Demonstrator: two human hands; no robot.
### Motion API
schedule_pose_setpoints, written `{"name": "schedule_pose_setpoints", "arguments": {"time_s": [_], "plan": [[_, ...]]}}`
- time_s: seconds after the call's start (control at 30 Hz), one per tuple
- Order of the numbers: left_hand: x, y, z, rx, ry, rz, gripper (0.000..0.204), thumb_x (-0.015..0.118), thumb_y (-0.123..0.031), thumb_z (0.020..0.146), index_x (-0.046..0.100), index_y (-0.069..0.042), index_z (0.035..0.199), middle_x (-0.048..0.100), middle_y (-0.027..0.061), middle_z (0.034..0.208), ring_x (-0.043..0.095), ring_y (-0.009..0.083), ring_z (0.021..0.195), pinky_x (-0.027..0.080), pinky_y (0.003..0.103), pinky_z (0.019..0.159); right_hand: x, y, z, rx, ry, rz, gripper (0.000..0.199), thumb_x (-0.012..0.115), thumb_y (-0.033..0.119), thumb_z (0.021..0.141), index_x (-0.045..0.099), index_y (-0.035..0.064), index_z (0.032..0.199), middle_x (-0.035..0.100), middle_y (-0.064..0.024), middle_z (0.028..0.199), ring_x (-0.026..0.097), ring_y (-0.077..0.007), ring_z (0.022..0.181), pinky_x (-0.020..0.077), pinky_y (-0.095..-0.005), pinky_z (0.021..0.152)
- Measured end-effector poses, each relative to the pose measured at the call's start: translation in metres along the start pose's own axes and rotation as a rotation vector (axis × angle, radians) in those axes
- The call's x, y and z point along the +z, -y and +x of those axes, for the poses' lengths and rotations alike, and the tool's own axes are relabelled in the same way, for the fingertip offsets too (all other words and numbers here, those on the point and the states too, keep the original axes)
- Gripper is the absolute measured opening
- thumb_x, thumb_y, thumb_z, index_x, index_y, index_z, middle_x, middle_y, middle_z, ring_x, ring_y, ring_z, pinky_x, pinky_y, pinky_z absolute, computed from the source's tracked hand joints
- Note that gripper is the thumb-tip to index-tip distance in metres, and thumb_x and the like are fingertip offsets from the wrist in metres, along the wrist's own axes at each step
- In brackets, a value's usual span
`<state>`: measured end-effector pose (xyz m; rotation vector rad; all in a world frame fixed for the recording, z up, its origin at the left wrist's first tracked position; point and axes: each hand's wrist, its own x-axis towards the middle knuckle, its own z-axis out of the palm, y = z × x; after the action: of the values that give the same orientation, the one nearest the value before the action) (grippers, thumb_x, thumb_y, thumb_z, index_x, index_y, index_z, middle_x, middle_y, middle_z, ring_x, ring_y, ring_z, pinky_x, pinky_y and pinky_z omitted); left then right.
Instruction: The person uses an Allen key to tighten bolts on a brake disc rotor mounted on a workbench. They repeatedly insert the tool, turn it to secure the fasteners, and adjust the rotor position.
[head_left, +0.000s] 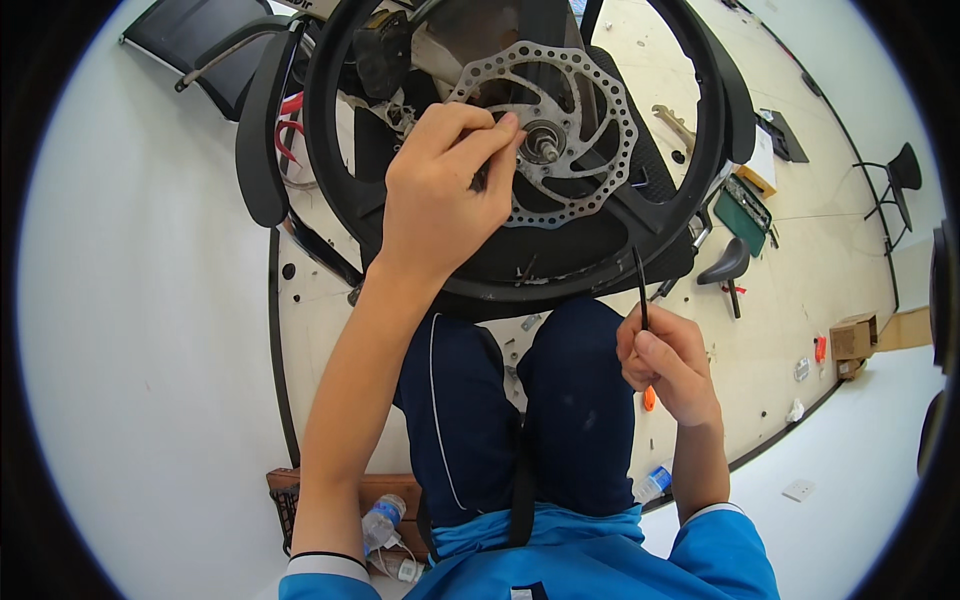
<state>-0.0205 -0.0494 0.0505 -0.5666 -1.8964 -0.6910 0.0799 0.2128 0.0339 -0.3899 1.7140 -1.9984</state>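
Observation:
A black wheel [640, 225] lies flat in front of me across a black chair seat. On its middle sits a silver brake disc [617, 140] with many holes, round a threaded axle [546, 150]. My left hand [440, 195] is over the disc's left side, fingers pinched together beside the hub. What those fingers hold, if anything, is hidden. Right of my knees, my right hand [668, 362] grips a thin black rod-like tool [641, 285], its tip pointing up toward the wheel's rim. A few small screws [526, 270] lie near the wheel's front edge.
Chair armrests [262, 150] flank the wheel. On the floor to the right are a wrench [675, 128], a green tool case [740, 215], a bicycle saddle [725, 264] and a cardboard box [853, 337]. Plastic bottles [383, 520] lie by a wooden bench at lower left.

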Motion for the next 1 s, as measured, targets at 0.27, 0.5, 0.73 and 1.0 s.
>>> {"name": "schedule_pose_setpoints", "arguments": {"time_s": [0.27,0.5,0.73,1.0], "plan": [[-0.002,-0.006,-0.001,-0.086,0.004,-0.021,0.017,0.079,0.003,0.076,0.077,-0.003,0.092,0.07,0.0043,0.087,0.064,0.0139,0.069,0.05,0.024,0.061,0.001,-0.001,0.0,0.006,0.0,0.008,0.03,0.054,0.029,0.102,0.057,0.002,0.088,0.045,0.0018,0.065,0.038,-0.0052,0.055,0.0288,-0.0217,0.051],[-0.009,-0.009,0.007,-0.216,0.107,-0.093,0.012,0.079,-0.001,0.079,0.077,-0.006,0.09,0.072,0.0033,0.085,0.059,0.0114,0.063,0.047,0.022,0.058,0.0,0.0,0.001,0.002,0.006,-0.014,0.03,0.054,0.029,0.102,0.057,0.0017,0.089,0.045,0.0017,0.065,0.037,-0.0051,0.054,0.0287,-0.0217,0.051],[-0.008,-0.012,0.009,-0.237,0.093,-0.096,0.01,0.08,-0.002,0.078,0.077,-0.005,0.087,0.072,0.0027,0.082,0.059,0.0107,0.062,0.047,0.022,0.058,0.0,-0.001,0.002,-0.005,-0.001,-0.006,0.031,0.054,0.029,0.102,0.058,0.0013,0.089,0.045,0.002,0.064,0.037,-0.0051,0.053,0.028,-0.022,0.05],[-0.007,-0.009,0.003,-0.209,0.035,-0.06,0.013,0.08,-0.003,0.077,0.079,-0.005,0.09,0.071,0.0025,0.084,0.06,0.0105,0.063,0.049,0.022,0.059,-0.001,0.016,0.015,-0.161,-0.105,-0.02,0.041,0.043,0.028,0.106,0.061,-0.0042,0.089,0.051,-0.0025,0.066,0.045,-0.0088,0.056,0.0348,-0.0236,0.054]]}}
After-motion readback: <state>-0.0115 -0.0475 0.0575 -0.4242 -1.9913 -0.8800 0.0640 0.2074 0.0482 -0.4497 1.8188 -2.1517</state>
